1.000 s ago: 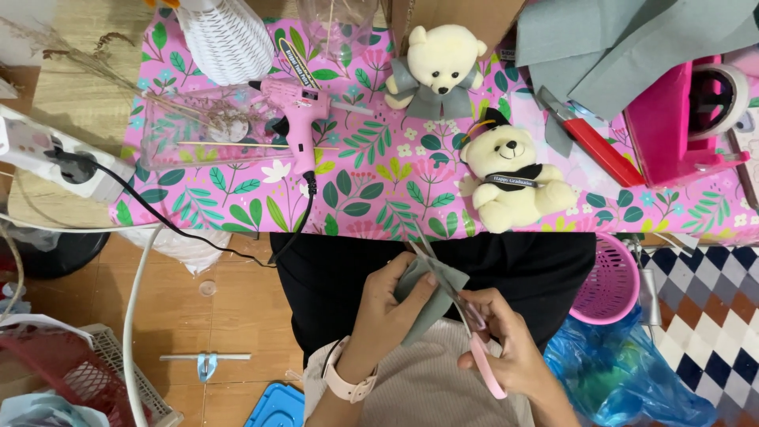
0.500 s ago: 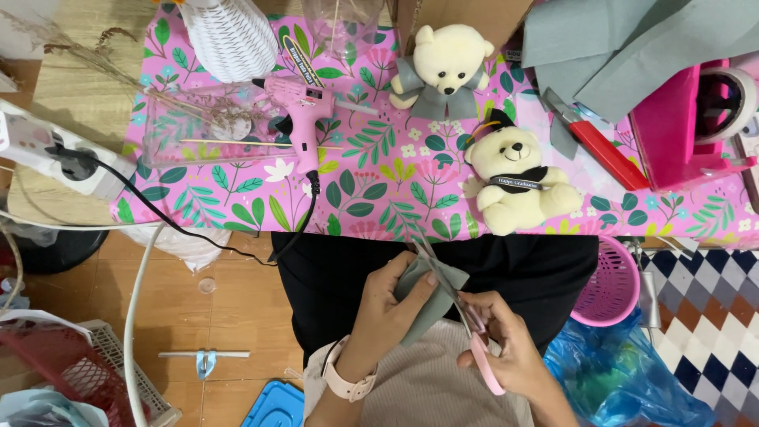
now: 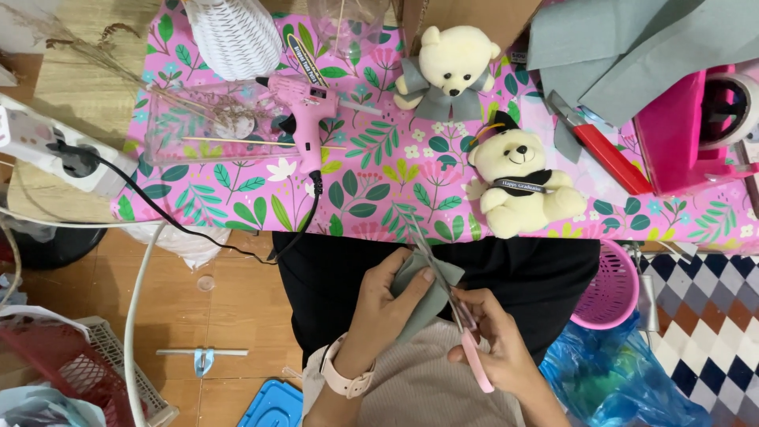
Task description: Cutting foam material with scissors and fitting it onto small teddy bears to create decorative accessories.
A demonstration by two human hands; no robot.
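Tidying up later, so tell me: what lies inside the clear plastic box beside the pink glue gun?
The clear plastic box holds thin dried twigs and a wooden stick; smaller contents are too blurred to tell.

Grey felt piece (image 3: 423, 289), folded and pinched at lower centre of frame; pink-handled scissors (image 3: 462, 336), blades angled toward upper left, crossing the felt's right edge.
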